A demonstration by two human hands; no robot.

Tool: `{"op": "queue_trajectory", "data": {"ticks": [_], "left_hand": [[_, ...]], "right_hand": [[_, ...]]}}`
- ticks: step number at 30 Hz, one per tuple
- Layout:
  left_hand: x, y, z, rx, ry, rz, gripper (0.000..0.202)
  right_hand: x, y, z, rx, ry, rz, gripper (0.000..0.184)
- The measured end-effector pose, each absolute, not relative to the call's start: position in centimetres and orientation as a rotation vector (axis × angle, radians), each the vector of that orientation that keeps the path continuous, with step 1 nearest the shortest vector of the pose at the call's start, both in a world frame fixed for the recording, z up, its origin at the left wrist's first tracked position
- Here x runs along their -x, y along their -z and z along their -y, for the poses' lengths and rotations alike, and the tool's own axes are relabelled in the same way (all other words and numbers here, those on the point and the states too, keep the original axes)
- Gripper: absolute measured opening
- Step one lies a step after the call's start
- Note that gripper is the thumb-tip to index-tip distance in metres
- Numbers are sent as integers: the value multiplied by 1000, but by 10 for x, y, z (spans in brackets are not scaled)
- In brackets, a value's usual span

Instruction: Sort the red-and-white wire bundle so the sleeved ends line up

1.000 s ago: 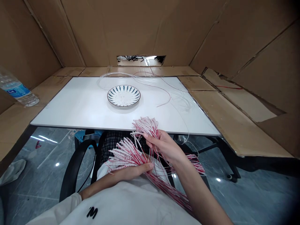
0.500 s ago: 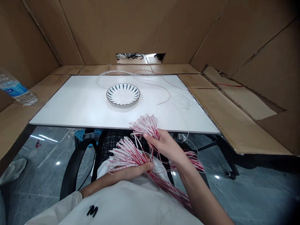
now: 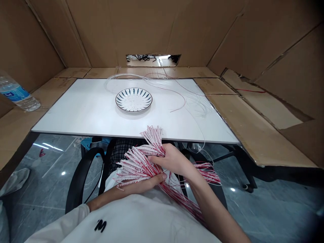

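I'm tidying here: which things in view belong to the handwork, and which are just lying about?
In the work:
left hand, holding red-and-white strands;
right hand, holding another tuft.

Apparently just lying about:
water bottle;
patterned plate;
loose strands.

One camera, worn on the head, looks forward and steeply down from above the wearer's shirt (image 3: 141, 219), which fills the bottom edge at close range. The left hand (image 3: 153, 181) and right hand (image 3: 174, 159) appear near, a little below centre. The table (image 3: 88, 111) is viewed at a slant beyond them, and the cardboard wall (image 3: 146, 30) behind it faces the lens. Coverage is wide, taking in floor (image 3: 48, 189) on both sides.
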State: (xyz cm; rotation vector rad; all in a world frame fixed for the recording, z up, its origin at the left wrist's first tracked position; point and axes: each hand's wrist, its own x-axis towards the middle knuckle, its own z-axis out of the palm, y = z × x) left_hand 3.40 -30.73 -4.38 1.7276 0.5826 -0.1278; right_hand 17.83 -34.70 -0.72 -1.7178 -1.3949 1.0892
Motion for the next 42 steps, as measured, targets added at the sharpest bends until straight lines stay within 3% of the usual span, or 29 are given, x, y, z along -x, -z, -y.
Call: {"op": "queue_trajectory", "data": {"ticks": [5,11,19,28,32,37,42], "left_hand": [[-33,39,307,-1743,21,-551,29],[-32,37,305,-1787,-3,-541,29],[-34,42,300,-1785,-44,-445,29],[-36,51,305,-1756,-76,-518,30],[-34,46,302,-1774,-94,-493,30],[-30,37,302,-1792,-89,-511,28],[-28,31,304,-1866,-67,-659,44]], "right_hand": [[-179,5,348,1761,-1164,1331,20],[-182,10,347,1573,-1353,1236,14],[-180,0,347,1497,-1251,1062,18],[-179,0,351,1380,-1420,990,36],[-180,0,351,1476,-1280,977,27],[-184,-5,352,1431,-1450,1199,23],[-187,-2,352,1411,-1489,1243,24]]}}
